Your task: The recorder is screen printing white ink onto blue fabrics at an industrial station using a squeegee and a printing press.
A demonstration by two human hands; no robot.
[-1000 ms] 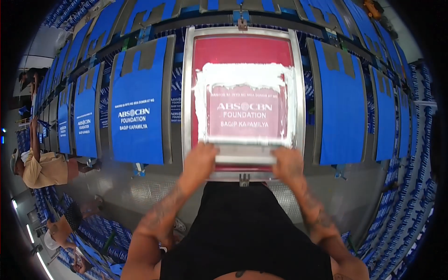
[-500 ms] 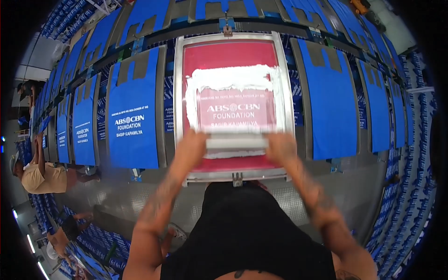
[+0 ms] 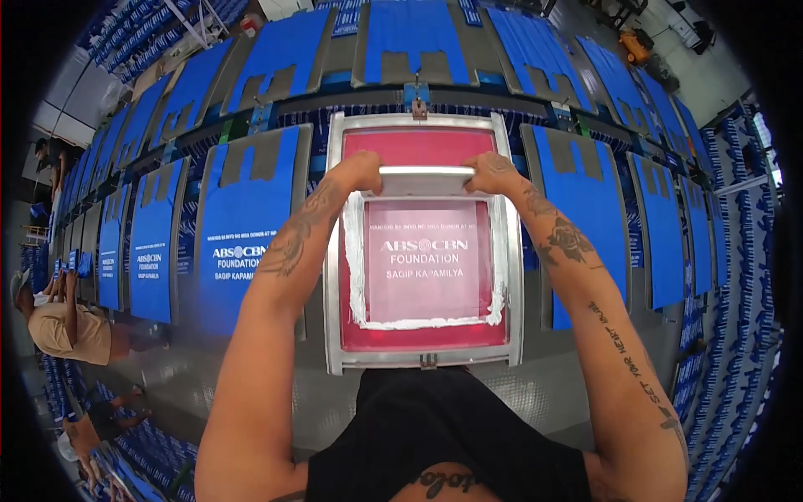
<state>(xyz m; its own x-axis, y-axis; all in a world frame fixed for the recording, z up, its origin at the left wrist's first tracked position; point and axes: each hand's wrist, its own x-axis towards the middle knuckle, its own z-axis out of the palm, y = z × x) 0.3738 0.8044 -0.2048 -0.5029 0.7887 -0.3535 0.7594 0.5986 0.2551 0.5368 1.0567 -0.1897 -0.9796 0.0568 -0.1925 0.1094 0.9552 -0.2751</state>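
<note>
A screen-printing frame (image 3: pixel 335 251) with metal edges and a red mesh lies in front of me. Near its far end, my left hand (image 3: pixel 358 170) and my right hand (image 3: pixel 492 172) are closed on the two ends of a wide squeegee (image 3: pixel 425 182). White ink (image 3: pixel 355 276) borders the pale stencil window (image 3: pixel 427 289) at its sides and near edge, with lettering showing through the mesh. Whatever lies beneath the frame is mostly hidden.
Grey boards with blue bag-shaped pieces flank the frame, printed white on the left (image 3: pixel 242 197) and plain on the right (image 3: pixel 585 217). Another such row (image 3: pixel 418 29) runs behind. Hanging blue pieces (image 3: pixel 728 335) fill the right side. A person in a tan shirt (image 3: pixel 71 330) is at far left.
Both hands have pushed the squeegee from the frame's near end to its far end. The thick white band on the far side is no longer visible; a line of ink lies along the near edge.
</note>
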